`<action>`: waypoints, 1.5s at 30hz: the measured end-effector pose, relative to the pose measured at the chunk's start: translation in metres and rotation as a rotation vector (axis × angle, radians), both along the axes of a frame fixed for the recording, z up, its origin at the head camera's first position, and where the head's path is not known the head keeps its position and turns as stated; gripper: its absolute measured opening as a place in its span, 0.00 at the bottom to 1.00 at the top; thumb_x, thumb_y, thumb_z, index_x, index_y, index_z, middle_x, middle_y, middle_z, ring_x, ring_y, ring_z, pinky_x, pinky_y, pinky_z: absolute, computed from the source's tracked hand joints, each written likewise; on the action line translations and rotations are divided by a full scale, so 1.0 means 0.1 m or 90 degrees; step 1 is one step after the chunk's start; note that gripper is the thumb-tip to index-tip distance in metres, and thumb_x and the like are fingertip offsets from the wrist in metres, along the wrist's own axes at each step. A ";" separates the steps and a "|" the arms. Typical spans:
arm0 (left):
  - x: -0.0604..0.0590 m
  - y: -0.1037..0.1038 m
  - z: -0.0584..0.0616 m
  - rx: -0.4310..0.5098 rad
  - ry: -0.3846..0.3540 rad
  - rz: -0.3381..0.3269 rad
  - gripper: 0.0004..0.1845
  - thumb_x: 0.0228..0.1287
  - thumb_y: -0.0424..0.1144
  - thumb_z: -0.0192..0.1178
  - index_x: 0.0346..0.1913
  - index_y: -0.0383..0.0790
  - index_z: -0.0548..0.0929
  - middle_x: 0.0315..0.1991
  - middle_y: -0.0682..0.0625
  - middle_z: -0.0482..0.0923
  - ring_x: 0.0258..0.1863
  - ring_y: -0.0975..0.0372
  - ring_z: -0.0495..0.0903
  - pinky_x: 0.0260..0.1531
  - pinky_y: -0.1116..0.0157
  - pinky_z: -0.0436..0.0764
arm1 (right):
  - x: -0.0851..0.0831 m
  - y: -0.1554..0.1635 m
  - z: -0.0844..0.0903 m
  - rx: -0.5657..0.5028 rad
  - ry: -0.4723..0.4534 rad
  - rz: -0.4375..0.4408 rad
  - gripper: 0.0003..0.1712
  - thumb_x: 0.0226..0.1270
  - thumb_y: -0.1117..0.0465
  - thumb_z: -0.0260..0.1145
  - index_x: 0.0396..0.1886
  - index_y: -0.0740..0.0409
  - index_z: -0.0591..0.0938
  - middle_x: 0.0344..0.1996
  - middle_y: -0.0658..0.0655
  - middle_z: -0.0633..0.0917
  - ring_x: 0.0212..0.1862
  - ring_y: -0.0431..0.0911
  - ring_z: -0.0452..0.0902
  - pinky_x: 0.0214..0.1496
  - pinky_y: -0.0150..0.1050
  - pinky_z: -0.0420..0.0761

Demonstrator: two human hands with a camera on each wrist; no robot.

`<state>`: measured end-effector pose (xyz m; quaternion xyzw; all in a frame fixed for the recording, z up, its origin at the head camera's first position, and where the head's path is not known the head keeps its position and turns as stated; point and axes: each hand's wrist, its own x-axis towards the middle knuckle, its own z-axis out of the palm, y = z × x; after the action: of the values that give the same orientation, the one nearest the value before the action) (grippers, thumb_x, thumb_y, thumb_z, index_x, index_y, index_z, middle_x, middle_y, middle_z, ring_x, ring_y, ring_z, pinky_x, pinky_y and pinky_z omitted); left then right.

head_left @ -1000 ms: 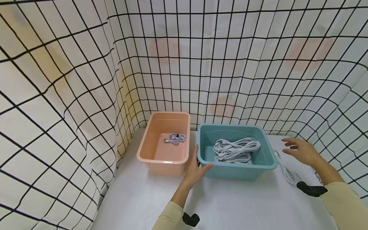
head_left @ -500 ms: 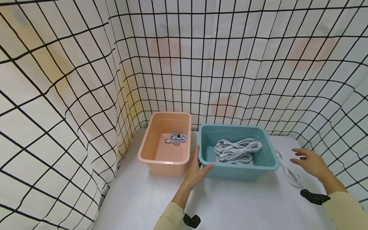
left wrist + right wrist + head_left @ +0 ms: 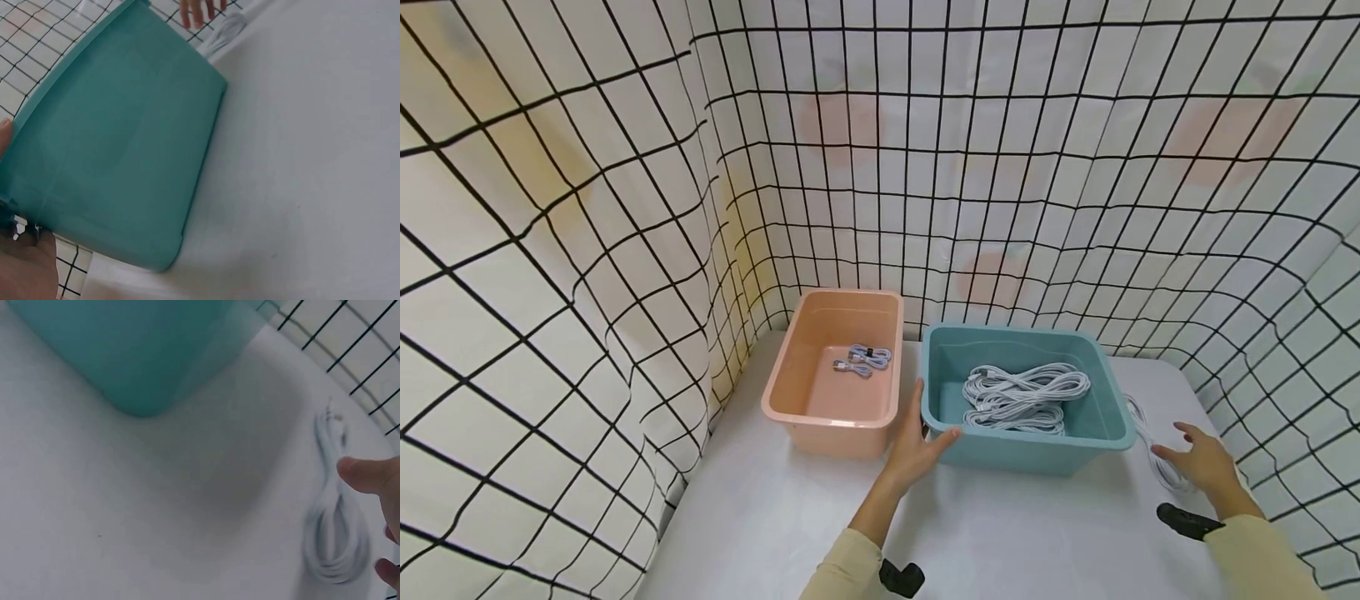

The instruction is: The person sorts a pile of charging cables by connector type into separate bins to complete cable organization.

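My left hand (image 3: 912,450) rests at the near left corner of a teal plastic bin (image 3: 1026,457), fingers straight along its side and thumb on the front rim. Inside that bin lie several coiled white cables (image 3: 1026,392). One more coiled white cable (image 3: 328,547) lies on the table to the right of the bin. Close over this cable is my right hand (image 3: 1206,467), its fingers apart and thumb pointing toward the bin; nothing is in its grasp. In the right wrist view the thumb (image 3: 362,475) overlaps the coil.
To the left stands a peach plastic bin (image 3: 827,429) holding a few short bundled cables (image 3: 863,358). Black wire mesh (image 3: 955,175) rises behind the bins and along both sides of the white table (image 3: 760,533).
My right hand first draws back to the right, then comes lower and nearer over the loose cable. The left hand stays at the teal bin's corner. The head view shifts slightly.
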<state>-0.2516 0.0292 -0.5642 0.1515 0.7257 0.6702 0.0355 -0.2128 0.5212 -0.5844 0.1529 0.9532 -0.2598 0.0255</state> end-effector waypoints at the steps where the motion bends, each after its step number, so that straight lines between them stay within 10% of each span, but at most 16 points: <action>1: 0.01 -0.01 -0.01 0.006 -0.008 -0.002 0.56 0.67 0.43 0.72 0.85 0.46 0.43 0.83 0.46 0.47 0.79 0.48 0.53 0.72 0.47 0.60 | 0.00 -0.03 -0.06 0.005 -0.013 -0.014 0.50 0.71 0.48 0.69 0.71 0.80 0.57 0.63 0.90 0.61 0.62 0.85 0.57 0.59 0.77 0.66; 11: 0.13 -0.06 -0.02 0.006 -0.007 -0.010 0.56 0.67 0.45 0.72 0.85 0.46 0.42 0.83 0.45 0.46 0.79 0.47 0.52 0.72 0.45 0.60 | 0.12 -0.26 -0.66 0.037 -0.133 -0.179 0.44 0.77 0.50 0.62 0.75 0.75 0.55 0.67 0.83 0.60 0.64 0.82 0.59 0.60 0.81 0.60; 24: 0.11 -0.02 0.01 -0.003 -0.004 -0.011 0.56 0.67 0.45 0.71 0.85 0.43 0.42 0.83 0.46 0.46 0.79 0.49 0.52 0.72 0.45 0.59 | 0.13 -0.42 -0.56 0.082 -0.121 -0.201 0.27 0.83 0.58 0.52 0.69 0.76 0.63 0.61 0.82 0.62 0.62 0.82 0.58 0.61 0.83 0.55; 45: -0.02 0.00 0.04 -0.004 -0.014 -0.016 0.56 0.66 0.45 0.72 0.85 0.47 0.42 0.83 0.48 0.45 0.79 0.48 0.52 0.72 0.45 0.59 | 0.02 -0.20 -0.24 -0.108 0.012 -0.221 0.29 0.80 0.56 0.53 0.68 0.75 0.69 0.65 0.81 0.67 0.65 0.80 0.60 0.58 0.78 0.61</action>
<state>-0.2533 0.0288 -0.5599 0.1530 0.7253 0.6692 0.0519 -0.2105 0.5012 -0.6088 0.3098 0.8875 -0.3409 -0.0157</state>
